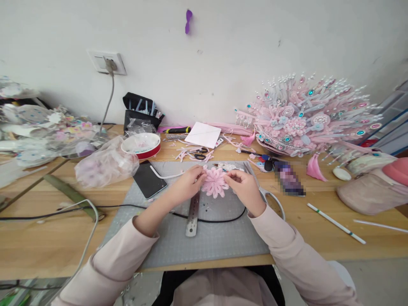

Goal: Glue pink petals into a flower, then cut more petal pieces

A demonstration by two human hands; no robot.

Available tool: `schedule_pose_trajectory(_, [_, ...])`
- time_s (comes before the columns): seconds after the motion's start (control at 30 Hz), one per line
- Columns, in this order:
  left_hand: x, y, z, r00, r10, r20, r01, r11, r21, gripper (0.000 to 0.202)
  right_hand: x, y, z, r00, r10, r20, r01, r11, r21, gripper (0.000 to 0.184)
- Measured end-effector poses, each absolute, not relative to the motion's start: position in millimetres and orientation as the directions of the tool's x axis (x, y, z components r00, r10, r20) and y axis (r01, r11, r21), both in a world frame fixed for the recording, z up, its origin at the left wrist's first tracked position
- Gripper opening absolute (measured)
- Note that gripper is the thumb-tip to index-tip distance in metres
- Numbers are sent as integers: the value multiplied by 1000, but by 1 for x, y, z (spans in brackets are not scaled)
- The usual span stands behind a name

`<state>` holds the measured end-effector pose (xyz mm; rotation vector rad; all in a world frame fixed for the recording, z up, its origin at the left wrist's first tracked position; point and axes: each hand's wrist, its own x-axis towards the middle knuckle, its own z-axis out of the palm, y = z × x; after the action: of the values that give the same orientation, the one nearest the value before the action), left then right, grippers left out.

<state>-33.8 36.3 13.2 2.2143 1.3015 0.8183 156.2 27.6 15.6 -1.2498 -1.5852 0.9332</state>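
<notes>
A pink looped-petal flower (215,182) is held up between both my hands, over a grey cutting mat (223,242). My left hand (190,182) pinches its left petals with thumb and fingertips. On the opposite side, my right hand (245,187) grips the right petals in the same way. Beneath the flower lies a steel ruler (192,219), its upper end hidden. A black phone (149,179) rests left of my left hand. White-handled scissors (276,202) lie by my right wrist, partly covered.
A large pink beaded headdress (306,119) stands at the back right. A red-rimmed round dish (149,151), a plastic bag (105,165) and a black pouch (140,112) sit at the left. A black cable (219,221) crosses the mat. A white stick (336,223) lies right.
</notes>
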Motion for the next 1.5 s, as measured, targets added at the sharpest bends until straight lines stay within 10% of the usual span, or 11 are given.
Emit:
schedule_pose_trajectory(0.77, [-41,37,15,401,869,290,627,-491,605,16,158,30,17,-103,984,145,274,168,-947,21])
schedule_pose_trajectory(1.03, [-32,34,12,255,964,76,349,-165,923,22,159,31,16,-102,983,154,278,177,-944,18])
schedule_pose_trajectory(1.5, [-27,29,12,185,970,161,374,-221,901,21,155,28,14,-112,981,160,248,184,-951,17])
